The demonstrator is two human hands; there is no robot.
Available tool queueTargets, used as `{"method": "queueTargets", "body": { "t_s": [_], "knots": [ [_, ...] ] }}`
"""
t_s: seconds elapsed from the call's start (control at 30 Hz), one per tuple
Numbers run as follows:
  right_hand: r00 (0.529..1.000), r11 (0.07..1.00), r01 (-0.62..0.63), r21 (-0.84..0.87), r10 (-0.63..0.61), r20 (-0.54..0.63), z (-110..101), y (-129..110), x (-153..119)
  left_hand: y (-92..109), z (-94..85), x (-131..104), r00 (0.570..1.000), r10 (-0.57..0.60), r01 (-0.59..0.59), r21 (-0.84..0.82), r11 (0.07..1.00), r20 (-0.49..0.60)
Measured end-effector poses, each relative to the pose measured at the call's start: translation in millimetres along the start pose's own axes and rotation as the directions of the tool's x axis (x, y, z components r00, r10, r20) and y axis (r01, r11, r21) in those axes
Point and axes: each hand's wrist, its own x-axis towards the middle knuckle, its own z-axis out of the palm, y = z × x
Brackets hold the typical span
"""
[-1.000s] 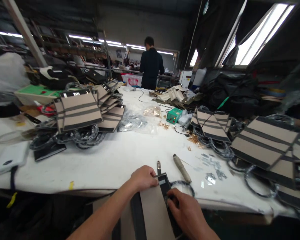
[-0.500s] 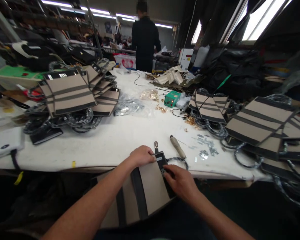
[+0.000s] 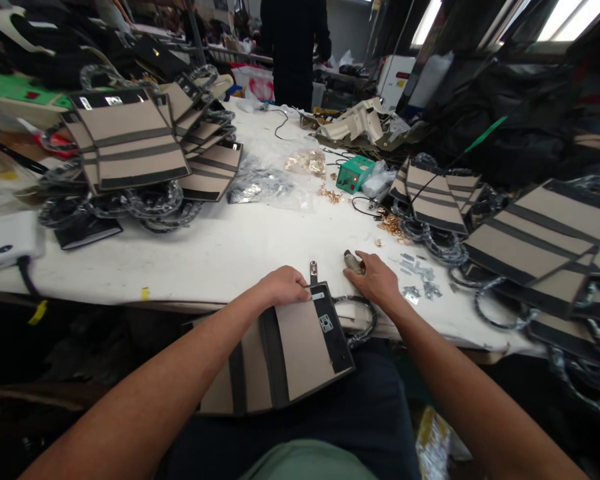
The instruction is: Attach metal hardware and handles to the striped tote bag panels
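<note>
A beige bag panel with dark stripes (image 3: 303, 353) lies tilted across my lap and against the table's front edge. My left hand (image 3: 286, 285) is closed on its upper edge, near a small metal-tipped tab (image 3: 313, 270). On the panel's dark band sit a pale strip (image 3: 319, 295) and a square metal plate (image 3: 326, 323). A plastic-wrapped loop handle (image 3: 365, 327) curves out on the right. My right hand (image 3: 377, 277) is on the tabletop, its thumb and fingers around a tool with a greyish, stubby handle (image 3: 353, 262). The palm hides the rest of that tool.
Stacks of similar bags stand left (image 3: 135, 143) and right (image 3: 540, 227). Loose metal plates (image 3: 420, 277), gold-coloured fittings (image 3: 390, 223) and a green box (image 3: 355, 175) lie on the white table (image 3: 260, 247). A person in dark clothes (image 3: 294, 53) stands beyond.
My right hand has left the panel's dark band and moved up and right onto the tool, uncovering the square metal plate. My left hand keeps its hold. The view has tilted downward.
</note>
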Motion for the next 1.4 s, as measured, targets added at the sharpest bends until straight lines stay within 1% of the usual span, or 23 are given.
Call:
{"method": "queueTargets", "body": {
  "t_s": [0.03,0.07,0.1,0.13,0.17,0.2,0.23,0.27,0.3,0.33,0.37,0.4,0.43,0.5,0.57,0.67,0.83,0.9,0.97,1.07,1.13,1.27,1.4],
  "knots": [
    [1.0,1.0,0.003,0.014,-0.004,0.01,0,0,4,0,-0.1,0,1.0,-0.003,0.003,0.0,1.0,0.001],
    [1.0,0.998,-0.002,0.069,0.001,0.022,-1,-1,6,1,-0.4,0,1.0,-0.006,0.006,0.0,1.0,0.0],
    [0.999,0.984,-0.016,0.178,0.01,0.037,-4,-2,6,1,-0.8,0,1.0,-0.008,0.008,0.0,1.0,-0.001],
    [0.998,0.939,-0.036,0.341,0.017,0.056,-7,-4,5,1,-1.2,0,1.0,-0.009,0.009,0.0,1.0,-0.001],
    [0.998,0.841,-0.053,0.538,0.02,0.067,-11,-8,1,2,-1.6,0,1.0,-0.01,0.01,0.0,1.0,0.0],
    [0.998,0.681,-0.06,0.73,0.015,0.068,-14,-13,-3,2,-1.9,0,1.0,-0.011,0.011,0.001,1.0,0.002],
    [0.999,0.478,-0.049,0.877,0.007,0.052,-16,-20,-9,2,-2.2,1,1.0,-0.012,0.012,0.003,1.0,0.004],
    [1.0,0.27,-0.024,0.962,0.006,0.024,-17,-29,-16,2,-2.3,2,1.0,-0.013,0.013,0.005,1.0,0.005],
    [1.0,0.092,0.005,0.996,0.018,-0.006,-17,-39,-22,1,-2.3,2,1.0,-0.015,0.015,0.008,1.0,0.006],
    [0.999,-0.042,0.025,0.999,0.039,-0.023,-16,-49,-28,1,-2.3,3,1.0,-0.016,0.016,0.011,1.0,0.007],
    [0.998,-0.134,0.031,0.99,0.063,-0.022,-13,-59,-33,1,-2.1,4,1.0,-0.016,0.016,0.014,1.0,0.007],
    [0.996,-0.193,0.023,0.981,0.085,-0.007,-10,-69,-36,1,-2.0,4,1.0,-0.016,0.016,0.016,1.0,0.008],
    [0.994,-0.228,0.011,0.974,0.108,0.014,-5,-76,-38,1,-1.8,4,1.0,-0.015,0.015,0.017,1.0,0.008],
    [0.989,-0.255,-0.02,0.967,0.139,0.057,3,-86,-38,1,-1.5,4,1.0,-0.015,0.015,0.015,1.0,0.011],
    [0.985,-0.264,-0.02,0.964,0.161,0.065,10,-88,-35,1,-1.4,4,1.0,-0.017,0.017,0.011,1.0,0.013],
    [0.988,-0.258,0.025,0.966,0.152,0.015,16,-86,-33,1,-1.4,3,1.0,-0.024,0.024,0.001,1.0,0.013],
    [0.994,-0.192,0.093,0.977,0.065,-0.082,19,-89,-39,1,-2.7,4,0.999,-0.029,0.03,-0.014,0.999,0.02],
    [0.994,-0.177,0.11,0.978,0.041,-0.104,20,-90,-38,1,-3.6,5,0.999,-0.03,0.031,-0.017,0.999,0.025],
    [0.994,-0.21,0.096,0.973,0.074,-0.082,22,-88,-34,1,-4.4,6,0.999,-0.03,0.031,-0.018,0.999,0.034],
    [0.987,-0.305,0.05,0.951,0.163,0.0,24,-83,-25,1,-5.4,8,0.998,-0.032,0.033,-0.018,0.999,0.049],
    [0.985,-0.324,0.037,0.945,0.169,0.019,25,-81,-21,2,-5.8,9,0.998,-0.037,0.038,-0.018,0.999,0.056],
    [0.991,-0.299,0.058,0.953,0.131,-0.019,26,-81,-22,4,-6.0,9,0.997,-0.05,0.051,-0.014,0.999,0.063],
    [0.996,-0.268,0.072,0.961,0.063,-0.057,26,-86,-28,6,-5.5,8,0.997,-0.061,0.062,-0.016,0.998,0.056]
  ]
}}
